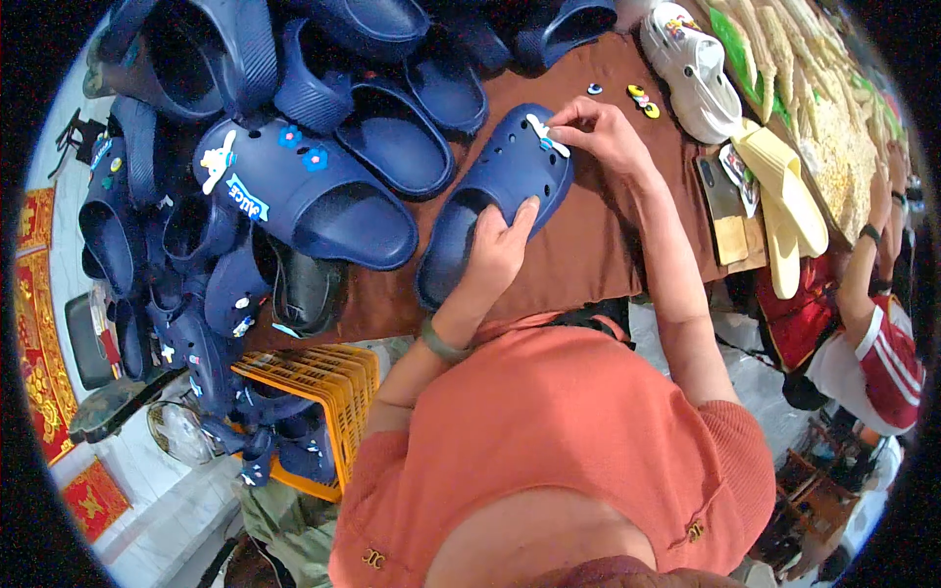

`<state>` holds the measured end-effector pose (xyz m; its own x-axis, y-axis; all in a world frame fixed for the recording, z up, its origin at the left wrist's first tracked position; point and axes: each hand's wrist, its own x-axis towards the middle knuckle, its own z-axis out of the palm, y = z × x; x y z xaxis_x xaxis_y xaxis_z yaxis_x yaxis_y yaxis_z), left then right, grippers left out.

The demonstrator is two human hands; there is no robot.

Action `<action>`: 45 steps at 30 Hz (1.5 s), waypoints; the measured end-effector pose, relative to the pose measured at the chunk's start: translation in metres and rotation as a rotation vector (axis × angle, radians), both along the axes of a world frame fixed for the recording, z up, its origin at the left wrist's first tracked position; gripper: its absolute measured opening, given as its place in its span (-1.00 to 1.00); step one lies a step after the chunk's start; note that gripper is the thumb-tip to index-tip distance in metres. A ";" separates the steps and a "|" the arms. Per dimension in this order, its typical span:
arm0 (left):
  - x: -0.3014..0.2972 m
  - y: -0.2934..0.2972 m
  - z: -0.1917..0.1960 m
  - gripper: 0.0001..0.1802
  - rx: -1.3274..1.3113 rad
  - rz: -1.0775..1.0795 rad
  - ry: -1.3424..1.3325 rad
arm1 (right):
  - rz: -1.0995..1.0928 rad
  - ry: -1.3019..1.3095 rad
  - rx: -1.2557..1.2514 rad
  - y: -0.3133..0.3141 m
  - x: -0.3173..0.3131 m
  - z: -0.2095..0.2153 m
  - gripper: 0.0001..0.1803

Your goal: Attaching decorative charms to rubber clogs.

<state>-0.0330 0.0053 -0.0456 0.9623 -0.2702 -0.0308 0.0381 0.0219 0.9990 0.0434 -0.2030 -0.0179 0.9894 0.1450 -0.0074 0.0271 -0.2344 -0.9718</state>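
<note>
A navy clog (pixel 502 169) with holes in its upper lies on the brown cloth (pixel 598 235). My left hand (pixel 498 247) grips it at the opening, thumb on top of the upper and the other fingers down inside. With pinched fingers, my right hand (pixel 600 135) holds a white and blue shoe charm (pixel 545 135) at the clog's upper near the toe. Whether the charm's stem sits in a hole cannot be seen. To the left stands a larger navy clog (pixel 323 201) with white lettering and blue flower charms. Small loose charms (pixel 642 101) lie beyond my right hand.
Navy slides (pixel 397 137) crowd the back and left. On the right are a white clog (pixel 691 73), pale yellow slides (pixel 784 191) and a phone (pixel 720 201). An orange basket (pixel 358 392) holds navy shoes at lower left. Another person's arm (pixel 863 260) reaches in at far right.
</note>
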 end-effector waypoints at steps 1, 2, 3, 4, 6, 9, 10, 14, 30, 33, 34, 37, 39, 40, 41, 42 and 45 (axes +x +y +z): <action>-0.001 0.000 0.004 -0.73 -0.052 0.005 0.030 | 0.056 0.115 0.091 -0.003 0.005 -0.007 -0.66; -0.001 0.000 0.008 -0.74 -0.105 0.011 0.060 | 0.047 0.116 0.096 -0.002 0.002 -0.009 -0.66; -0.002 -0.001 0.013 -0.74 -0.103 0.006 0.062 | 0.009 0.128 0.134 0.002 0.001 -0.008 -0.58; -0.002 -0.001 0.018 -0.74 -0.056 0.002 0.021 | -0.030 0.141 0.171 0.003 0.000 -0.008 -0.49; -0.003 0.000 0.019 -0.73 -0.009 -0.006 -0.019 | 0.017 0.188 0.178 -0.001 0.002 -0.014 -0.37; -0.003 0.003 0.011 -0.72 0.092 -0.028 -0.015 | 0.092 0.267 0.318 0.004 0.002 -0.013 -0.37; -0.004 0.004 0.010 -0.72 0.125 -0.016 -0.010 | 0.083 0.262 0.308 0.008 0.001 -0.010 -0.37; -0.004 -0.001 0.018 -0.71 0.058 0.001 0.022 | 0.080 0.210 0.244 0.001 0.007 -0.022 -0.42; -0.002 -0.002 0.024 -0.70 -0.132 0.021 0.134 | -0.698 -0.679 -0.803 -0.059 0.018 -0.039 -0.79; -0.001 0.000 0.019 -0.70 -0.162 -0.021 0.086 | -0.773 -0.473 -1.144 -0.072 0.017 -0.060 -0.72; 0.000 0.001 0.018 -0.69 -0.158 -0.043 0.083 | -0.770 -0.476 -1.146 -0.074 0.018 -0.063 -0.72; 0.000 0.001 0.017 -0.68 -0.149 -0.049 0.099 | -0.666 -0.343 -1.127 -0.076 0.021 -0.068 -0.70; 0.001 0.001 0.015 -0.67 -0.142 -0.029 0.121 | -0.621 -0.478 -1.136 -0.074 0.021 -0.067 -0.78; 0.001 0.000 0.013 -0.65 -0.116 0.000 0.164 | -0.610 -0.482 -1.132 -0.073 0.022 -0.065 -0.78; 0.001 0.000 0.011 -0.63 -0.091 0.029 0.208 | -0.625 -0.523 -1.099 -0.073 0.023 -0.062 -0.81; 0.001 -0.001 0.012 -0.63 -0.091 0.037 0.211 | -0.643 -0.560 -1.066 -0.072 0.023 -0.059 -0.85; 0.000 -0.001 0.020 -0.78 -0.108 0.054 0.230 | -0.699 -0.717 -0.973 -0.065 0.024 -0.053 -0.89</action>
